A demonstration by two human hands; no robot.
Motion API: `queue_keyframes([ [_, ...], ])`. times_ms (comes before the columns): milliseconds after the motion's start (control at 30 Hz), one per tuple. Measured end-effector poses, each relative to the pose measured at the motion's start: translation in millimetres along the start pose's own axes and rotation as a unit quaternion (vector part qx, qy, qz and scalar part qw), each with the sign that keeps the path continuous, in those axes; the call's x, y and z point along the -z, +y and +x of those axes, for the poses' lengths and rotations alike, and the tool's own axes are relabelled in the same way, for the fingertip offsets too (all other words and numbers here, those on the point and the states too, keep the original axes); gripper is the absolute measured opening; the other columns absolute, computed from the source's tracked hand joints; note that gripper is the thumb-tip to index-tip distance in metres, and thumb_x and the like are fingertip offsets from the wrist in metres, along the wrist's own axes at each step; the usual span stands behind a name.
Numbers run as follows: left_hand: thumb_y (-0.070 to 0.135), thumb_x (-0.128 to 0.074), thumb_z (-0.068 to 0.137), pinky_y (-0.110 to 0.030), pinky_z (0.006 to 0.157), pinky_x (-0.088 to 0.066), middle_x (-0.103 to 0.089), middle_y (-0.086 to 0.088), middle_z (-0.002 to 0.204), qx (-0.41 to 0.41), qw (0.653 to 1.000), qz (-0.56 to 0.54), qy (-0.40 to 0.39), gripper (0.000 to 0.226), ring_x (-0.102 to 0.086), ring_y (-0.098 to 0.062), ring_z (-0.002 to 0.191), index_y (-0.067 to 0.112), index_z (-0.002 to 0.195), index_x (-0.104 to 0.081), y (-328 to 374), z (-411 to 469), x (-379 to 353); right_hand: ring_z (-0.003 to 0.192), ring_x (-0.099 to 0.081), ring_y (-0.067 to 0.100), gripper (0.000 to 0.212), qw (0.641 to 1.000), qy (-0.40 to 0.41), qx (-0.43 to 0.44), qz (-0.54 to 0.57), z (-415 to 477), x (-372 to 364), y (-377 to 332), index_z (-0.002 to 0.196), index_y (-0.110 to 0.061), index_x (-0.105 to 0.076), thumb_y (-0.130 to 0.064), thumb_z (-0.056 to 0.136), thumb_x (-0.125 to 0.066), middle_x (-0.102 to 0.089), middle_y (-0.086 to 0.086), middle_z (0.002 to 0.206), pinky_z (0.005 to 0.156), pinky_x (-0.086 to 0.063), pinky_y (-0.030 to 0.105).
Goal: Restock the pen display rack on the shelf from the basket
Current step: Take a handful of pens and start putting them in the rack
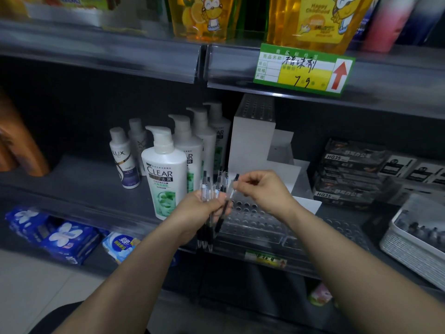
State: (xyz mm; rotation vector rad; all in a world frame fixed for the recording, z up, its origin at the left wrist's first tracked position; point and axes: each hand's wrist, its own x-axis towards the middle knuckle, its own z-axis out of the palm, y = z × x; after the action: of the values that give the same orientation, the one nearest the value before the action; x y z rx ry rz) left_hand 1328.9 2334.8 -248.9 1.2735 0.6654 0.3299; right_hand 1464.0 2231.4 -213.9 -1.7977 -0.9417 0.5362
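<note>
My left hand (196, 213) grips a bundle of several clear-barrelled black pens (209, 189), tips down, in front of the shelf. My right hand (262, 189) pinches a single pen (234, 185) just right of the bundle, its top end tilted up. Directly behind and below both hands lies the clear pen display rack (250, 220) with rows of round holes; the holes in sight hold no pens. A white woven basket (414, 244) with more dark pens sits at the far right of the shelf.
White Clear shampoo pump bottles (166, 169) and a Lux bottle (122, 160) stand left of the rack. A white stepped cardboard stand (252, 138) rises behind it. Black HQ35 boxes (349, 169) are stacked to the right. The upper shelf edge carries a green price tag (303, 68).
</note>
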Motion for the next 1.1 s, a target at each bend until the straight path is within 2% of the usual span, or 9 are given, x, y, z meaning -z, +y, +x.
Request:
queue_keyframes([
  [100, 0.013, -0.056, 0.096, -0.027, 0.074, -0.057, -0.073, -0.01, 0.104, 0.001, 0.999, -0.013, 0.034, 0.017, -0.07, -0.015, 0.089, 0.008, 0.109, -0.064, 3.5, 2.4, 6.2, 0.065, -0.061, 0.01, 0.015, 0.997, 0.068, 0.007, 0.025, 3.6, 18.6, -3.3, 0.092, -0.004, -0.069, -0.018, 0.089, -0.066, -0.069, 0.01, 0.08, 0.062, -0.051, 0.021],
  [167, 0.015, -0.054, 0.097, -0.028, 0.071, -0.057, -0.074, -0.006, 0.093, -0.002, 0.999, -0.02, 0.042, 0.015, -0.07, -0.015, 0.082, 0.012, 0.108, -0.063, 5.2, 2.7, 9.1, 0.068, -0.066, 0.015, 0.014, 0.993, 0.117, 0.025, 0.023, 8.4, 27.1, -2.6, 0.093, -0.003, -0.069, -0.015, 0.09, -0.064, -0.071, 0.01, 0.079, 0.069, -0.057, 0.029],
  [267, 0.017, -0.051, 0.098, -0.033, 0.069, -0.058, -0.064, -0.002, 0.074, 0.01, 0.999, -0.026, 0.046, 0.017, -0.06, -0.014, 0.063, 0.013, 0.112, -0.062, 6.4, 2.8, 8.1, 0.074, -0.069, 0.025, 0.013, 0.986, 0.158, 0.053, -0.02, 14.5, 26.9, 1.8, 0.077, -0.019, -0.068, -0.017, 0.09, -0.064, -0.072, 0.006, 0.074, 0.078, -0.057, 0.044],
  [367, 0.019, -0.05, 0.1, -0.029, 0.054, -0.048, -0.05, 0.001, 0.064, 0.022, 0.999, -0.027, 0.04, 0.022, -0.044, -0.011, 0.053, 0.009, 0.118, -0.057, 7.4, 4.1, 5.2, 0.077, -0.069, 0.022, 0.017, 0.983, 0.162, 0.07, -0.056, 17.3, 17.9, 4.4, 0.075, -0.027, -0.065, -0.019, 0.089, -0.064, -0.072, 0.002, 0.076, 0.078, -0.057, 0.043],
  [467, 0.012, -0.046, 0.099, -0.025, 0.046, -0.039, -0.045, 0.001, 0.06, 0.036, 0.998, -0.049, 0.031, 0.021, -0.038, -0.01, 0.048, 0.007, 0.117, -0.056, 8.8, 3.9, 5.1, 0.077, -0.068, 0.019, 0.009, 0.981, 0.143, 0.08, -0.104, 21.2, 7.8, 6.5, 0.085, -0.016, -0.071, -0.019, 0.09, -0.063, -0.071, 0.003, 0.078, 0.076, -0.056, 0.039],
  [567, 0.004, -0.043, 0.096, -0.024, 0.045, -0.039, -0.048, -0.001, 0.061, 0.038, 0.997, -0.063, 0.028, 0.023, -0.039, -0.011, 0.047, 0.004, 0.116, -0.056, 9.9, 3.0, 7.2, 0.076, -0.068, 0.019, 0.014, 0.977, 0.126, 0.084, -0.148, 28.1, -0.7, 11.7, 0.09, -0.008, -0.072, -0.019, 0.089, -0.063, -0.072, 0.004, 0.08, 0.077, -0.056, 0.041],
  [733, 0.004, -0.047, 0.098, -0.024, 0.053, -0.048, -0.07, -0.006, 0.077, 0.01, 0.999, -0.029, 0.028, 0.018, -0.057, -0.011, 0.055, 0.006, 0.115, -0.053, 8.8, 3.6, 8.5, 0.072, -0.067, 0.024, 0.017, 0.972, 0.104, 0.077, -0.197, 33.3, -8.7, 20.8, 0.08, -0.006, -0.069, -0.021, 0.088, -0.064, -0.071, 0.008, 0.074, 0.073, -0.055, 0.042],
  [900, 0.006, -0.051, 0.098, -0.026, 0.064, -0.059, -0.074, -0.014, 0.092, -0.002, 0.998, -0.059, 0.019, 0.008, -0.072, -0.018, 0.074, 0.004, 0.105, -0.053, 7.4, 3.7, 8.2, 0.074, -0.067, 0.024, 0.015, 0.973, 0.098, 0.064, -0.199, 32.9, -11.7, 24.2, 0.081, -0.007, -0.068, -0.021, 0.087, -0.066, -0.071, 0.008, 0.075, 0.074, -0.055, 0.04],
  [1100, 0.011, -0.053, 0.097, -0.034, 0.09, -0.054, -0.076, -0.006, 0.094, -0.009, 1.0, -0.011, 0.026, 0.015, -0.072, -0.018, 0.094, 0.007, 0.105, -0.065, 3.3, 4.8, 11.0, 0.077, -0.066, 0.022, 0.014, 0.975, 0.095, 0.053, -0.195, 27.8, -10.6, 22.7, 0.094, -0.008, -0.07, -0.019, 0.087, -0.065, -0.07, 0.006, 0.078, 0.078, -0.055, 0.036],
])
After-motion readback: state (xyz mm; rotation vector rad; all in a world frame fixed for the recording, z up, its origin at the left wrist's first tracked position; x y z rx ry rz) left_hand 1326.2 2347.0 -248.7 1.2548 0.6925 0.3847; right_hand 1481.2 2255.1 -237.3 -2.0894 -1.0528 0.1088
